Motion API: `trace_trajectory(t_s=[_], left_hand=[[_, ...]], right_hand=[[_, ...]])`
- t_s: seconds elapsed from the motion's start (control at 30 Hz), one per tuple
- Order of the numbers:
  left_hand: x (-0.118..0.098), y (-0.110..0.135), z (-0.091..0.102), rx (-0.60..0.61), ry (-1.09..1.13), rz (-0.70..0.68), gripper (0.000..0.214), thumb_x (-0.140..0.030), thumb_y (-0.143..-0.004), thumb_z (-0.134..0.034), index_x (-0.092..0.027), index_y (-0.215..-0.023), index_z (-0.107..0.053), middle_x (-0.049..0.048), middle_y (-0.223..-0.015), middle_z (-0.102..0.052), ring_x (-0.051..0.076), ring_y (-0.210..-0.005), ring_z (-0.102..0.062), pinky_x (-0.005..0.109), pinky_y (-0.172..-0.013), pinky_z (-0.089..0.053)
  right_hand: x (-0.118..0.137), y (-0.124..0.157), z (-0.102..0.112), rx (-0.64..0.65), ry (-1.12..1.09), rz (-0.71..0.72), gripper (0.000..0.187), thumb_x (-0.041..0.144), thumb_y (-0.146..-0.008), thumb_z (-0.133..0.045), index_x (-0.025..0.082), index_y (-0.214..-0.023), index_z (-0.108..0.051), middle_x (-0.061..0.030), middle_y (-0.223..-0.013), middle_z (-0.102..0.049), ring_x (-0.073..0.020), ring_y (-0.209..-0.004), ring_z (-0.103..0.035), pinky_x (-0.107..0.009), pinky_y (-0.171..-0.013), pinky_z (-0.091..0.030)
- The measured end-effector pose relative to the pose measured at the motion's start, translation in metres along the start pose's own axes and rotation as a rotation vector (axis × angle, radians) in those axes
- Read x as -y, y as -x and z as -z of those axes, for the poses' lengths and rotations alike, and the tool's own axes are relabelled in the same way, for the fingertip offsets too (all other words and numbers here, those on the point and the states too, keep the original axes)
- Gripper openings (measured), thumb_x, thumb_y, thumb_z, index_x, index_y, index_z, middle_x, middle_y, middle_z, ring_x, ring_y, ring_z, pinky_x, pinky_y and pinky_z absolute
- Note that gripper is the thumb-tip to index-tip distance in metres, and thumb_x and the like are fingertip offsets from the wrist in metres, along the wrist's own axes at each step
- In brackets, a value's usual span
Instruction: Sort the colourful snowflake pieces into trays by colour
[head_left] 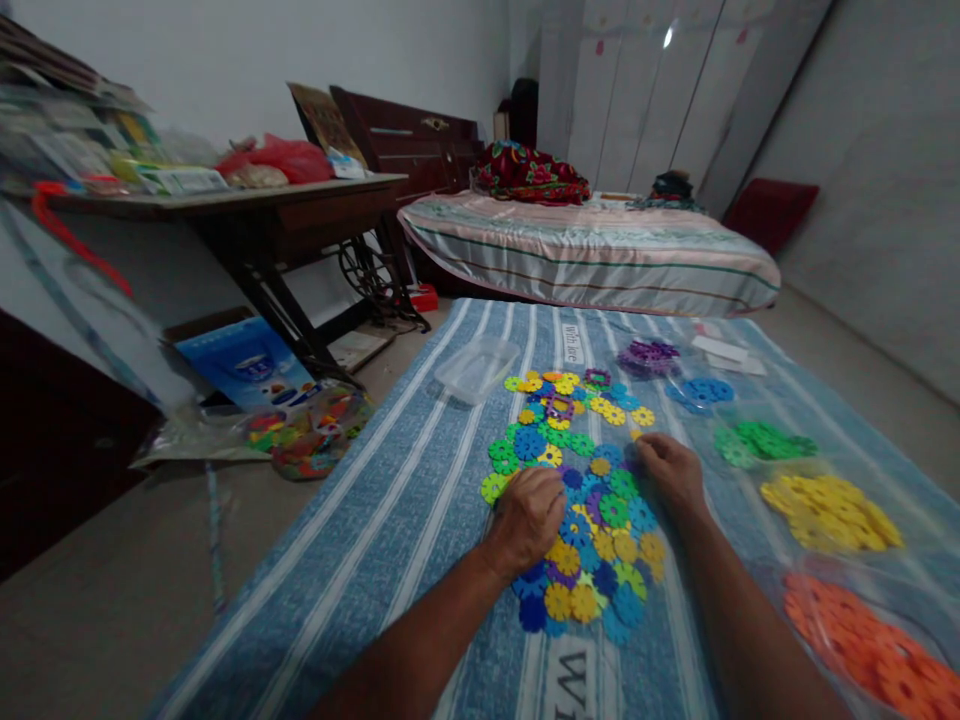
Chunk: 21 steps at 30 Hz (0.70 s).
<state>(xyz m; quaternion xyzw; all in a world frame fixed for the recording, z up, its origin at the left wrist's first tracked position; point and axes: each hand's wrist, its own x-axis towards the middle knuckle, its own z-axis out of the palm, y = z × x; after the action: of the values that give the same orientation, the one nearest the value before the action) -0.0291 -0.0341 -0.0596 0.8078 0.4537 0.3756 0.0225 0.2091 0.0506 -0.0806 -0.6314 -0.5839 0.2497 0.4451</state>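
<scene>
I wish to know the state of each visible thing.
Mixed pieces: scattered, overlapping
Left hand: curled over mixed pieces
Right hand: curled at their edge
Purple pieces: heaped
Blue pieces: grouped
Green pieces: heaped
Yellow pieces: heaped
Orange pieces: heaped
Clear container: lidless
Cloth: spread
Floral blanket: bundled

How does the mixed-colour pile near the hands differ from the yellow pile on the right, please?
The mixed-colour pile shows many colours; the yellow pile shows one. The mixed-colour pile spreads over striped cloth; the yellow pile sits in a see-through container. Both consist of flower-like discs.
</scene>
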Motion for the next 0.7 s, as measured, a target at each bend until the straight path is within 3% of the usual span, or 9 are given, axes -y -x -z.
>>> trace_trajectory(t_s=[0.33,0.7], left_hand=[[-0.0005,-0.003,0.0006,-0.008,-0.038,-0.038,0.015,-0.015,-0.089,-0.05,-0.018,-0.085,-0.064,0.0082,-0.095,-0.071,0.021,-0.092,-0.065,0.038,-0.082,-0.055],[0.0012,-0.0037,0.0,0.017,-0.026,-0.048,0.015,-0.015,-0.089,-0.05,-0.018,-0.087,-0.065,0.0075,-0.095,-0.071,0.021,-0.094,-0.065,0.038,-0.084,-0.055]], right_hand=[[-0.0053,-0.0062,-0.0041,-0.023,-0.05,-0.031,0.032,0.047,-0.07,-0.056,0.018,-0.076,-0.071,-0.0035,-0.061,-0.064,-0.018,-0.055,-0.058,-0.028,-0.053,-0.043],[-0.0066,-0.008,-0.0059,-0.005,0.0,-0.027,0.034,0.048,-0.073,-0.053,0.019,-0.078,-0.07,-0.0029,-0.063,-0.066,-0.0181,-0.057,-0.06,-0.028,-0.056,-0.045]])
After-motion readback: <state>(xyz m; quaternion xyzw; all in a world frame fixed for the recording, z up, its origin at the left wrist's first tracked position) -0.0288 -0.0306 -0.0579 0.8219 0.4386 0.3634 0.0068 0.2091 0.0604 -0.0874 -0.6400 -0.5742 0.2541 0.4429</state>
